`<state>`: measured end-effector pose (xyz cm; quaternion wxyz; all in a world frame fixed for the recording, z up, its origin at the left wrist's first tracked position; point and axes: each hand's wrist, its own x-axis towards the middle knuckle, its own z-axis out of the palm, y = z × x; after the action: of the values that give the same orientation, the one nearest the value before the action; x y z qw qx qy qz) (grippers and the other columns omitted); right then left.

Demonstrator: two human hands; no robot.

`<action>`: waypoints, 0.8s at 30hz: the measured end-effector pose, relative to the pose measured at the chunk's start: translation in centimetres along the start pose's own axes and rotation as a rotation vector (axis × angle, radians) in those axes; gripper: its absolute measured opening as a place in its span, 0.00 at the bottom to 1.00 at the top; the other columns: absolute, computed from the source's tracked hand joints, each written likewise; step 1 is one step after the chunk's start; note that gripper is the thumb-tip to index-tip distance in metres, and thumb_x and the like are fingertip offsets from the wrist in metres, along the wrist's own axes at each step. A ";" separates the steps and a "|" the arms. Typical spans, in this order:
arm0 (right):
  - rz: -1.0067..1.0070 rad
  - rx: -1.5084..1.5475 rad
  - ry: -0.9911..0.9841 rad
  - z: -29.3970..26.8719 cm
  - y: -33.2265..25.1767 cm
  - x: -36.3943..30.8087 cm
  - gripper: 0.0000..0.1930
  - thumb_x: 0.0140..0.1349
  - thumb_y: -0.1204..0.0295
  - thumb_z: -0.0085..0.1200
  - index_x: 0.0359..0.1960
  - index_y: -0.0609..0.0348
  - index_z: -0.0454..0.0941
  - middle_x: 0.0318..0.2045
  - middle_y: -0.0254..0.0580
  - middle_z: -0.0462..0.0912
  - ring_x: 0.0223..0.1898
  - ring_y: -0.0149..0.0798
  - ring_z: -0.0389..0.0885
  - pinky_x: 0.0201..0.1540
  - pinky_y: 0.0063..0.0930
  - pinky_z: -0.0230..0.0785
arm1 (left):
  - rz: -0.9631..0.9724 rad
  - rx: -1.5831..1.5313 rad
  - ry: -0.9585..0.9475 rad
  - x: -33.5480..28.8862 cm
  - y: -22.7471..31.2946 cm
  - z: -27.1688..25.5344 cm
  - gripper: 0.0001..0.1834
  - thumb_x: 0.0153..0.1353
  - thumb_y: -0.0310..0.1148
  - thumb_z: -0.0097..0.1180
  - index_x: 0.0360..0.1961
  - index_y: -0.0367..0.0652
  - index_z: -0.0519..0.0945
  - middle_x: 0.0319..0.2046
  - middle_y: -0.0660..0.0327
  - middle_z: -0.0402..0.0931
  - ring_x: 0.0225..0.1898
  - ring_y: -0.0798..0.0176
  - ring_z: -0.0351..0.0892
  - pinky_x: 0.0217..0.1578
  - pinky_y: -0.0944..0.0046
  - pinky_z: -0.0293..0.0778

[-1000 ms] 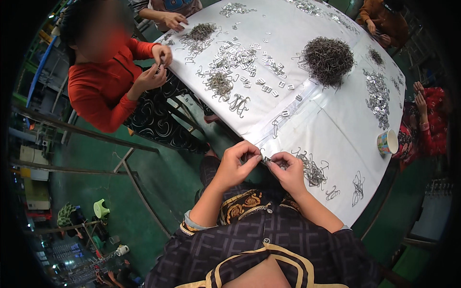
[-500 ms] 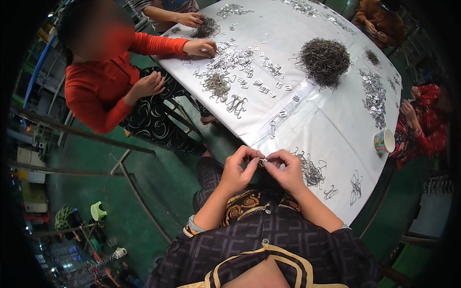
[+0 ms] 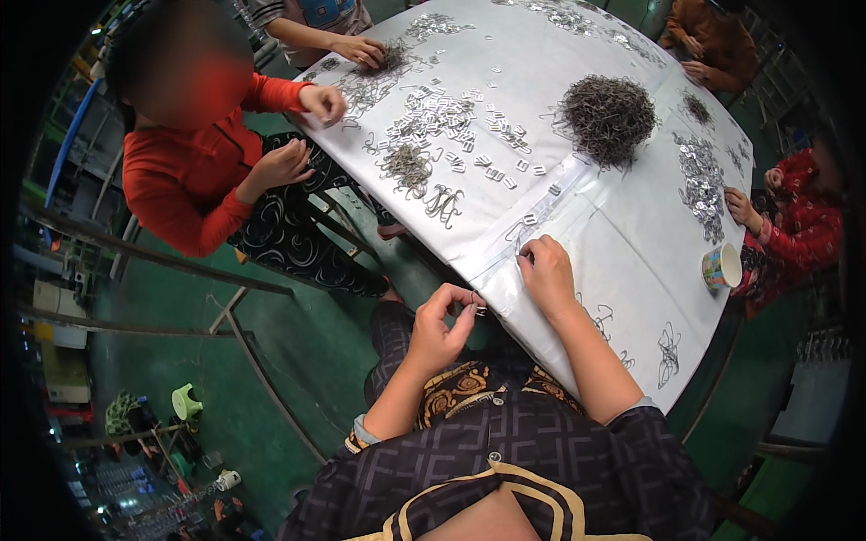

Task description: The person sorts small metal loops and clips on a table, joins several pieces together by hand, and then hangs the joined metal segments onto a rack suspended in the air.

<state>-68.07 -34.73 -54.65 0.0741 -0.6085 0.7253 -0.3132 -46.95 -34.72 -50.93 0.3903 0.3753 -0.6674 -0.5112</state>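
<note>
In front of me, off the table's near edge, my left hand (image 3: 440,332) is closed in a pinch. It holds a small wire hook (image 3: 480,307), which sticks out past the fingertips; a bright metal piece seems to be on it. My right hand (image 3: 550,278) is over the white table, its thumb and fingers pinched on the end of a thin wire hook (image 3: 519,238). Just beyond lies a flat silver buckle (image 3: 530,219), and another buckle (image 3: 554,189) is farther out. My right forearm partly hides a pile of loose wire hooks (image 3: 599,317).
A big dark heap of wire hooks (image 3: 606,120) stands mid-table. Silver buckles (image 3: 433,117) are spread at the left and more buckles (image 3: 702,185) at the right. A paper cup (image 3: 722,267) stands near the right edge. Several people sit round the white table (image 3: 649,261).
My right hand has left my left hand and moved forward to the wire hook on the table. The left hand stays nearly in place. The red-sleeved co-worker's hand has drawn back from the buckles.
</note>
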 end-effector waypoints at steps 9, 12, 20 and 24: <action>0.147 0.299 -0.095 -2.8 0.6 -0.1 0.04 0.53 0.78 0.57 0.30 0.64 0.77 0.30 0.48 0.76 0.34 0.48 0.77 0.40 0.35 0.69 | 0.019 0.033 -0.055 0.1 -0.3 -0.2 0.04 0.58 0.23 0.52 0.34 0.36 0.76 0.31 0.64 0.78 0.31 0.75 0.71 0.33 0.73 0.67; 0.202 0.373 -0.075 -6.0 0.8 -0.4 0.05 0.54 0.77 0.56 0.32 0.64 0.77 0.31 0.48 0.77 0.33 0.45 0.78 0.38 0.32 0.70 | -0.002 -0.024 0.006 0.1 -0.4 0.1 0.03 0.56 0.24 0.54 0.32 0.37 0.77 0.29 0.62 0.81 0.28 0.69 0.73 0.31 0.70 0.67; 0.440 0.024 -0.014 -15.8 7.2 -5.0 0.05 0.53 0.76 0.57 0.30 0.64 0.77 0.30 0.48 0.78 0.33 0.44 0.79 0.38 0.33 0.70 | -0.056 -0.127 0.001 0.1 -1.2 0.5 0.04 0.57 0.20 0.52 0.33 0.37 0.78 0.27 0.67 0.76 0.26 0.76 0.67 0.30 0.74 0.64; 0.626 -0.163 -0.203 -20.7 9.9 -9.1 0.07 0.51 0.74 0.58 0.29 0.66 0.78 0.28 0.50 0.80 0.31 0.45 0.79 0.38 0.33 0.71 | -0.054 -0.127 -0.054 0.3 -1.3 1.3 0.04 0.58 0.21 0.53 0.34 0.35 0.77 0.27 0.67 0.75 0.26 0.76 0.66 0.30 0.74 0.64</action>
<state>-84.19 -18.10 -46.11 0.1897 -0.3883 0.8886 -0.1538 -48.15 -34.70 -52.38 0.3815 0.3536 -0.6335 -0.5728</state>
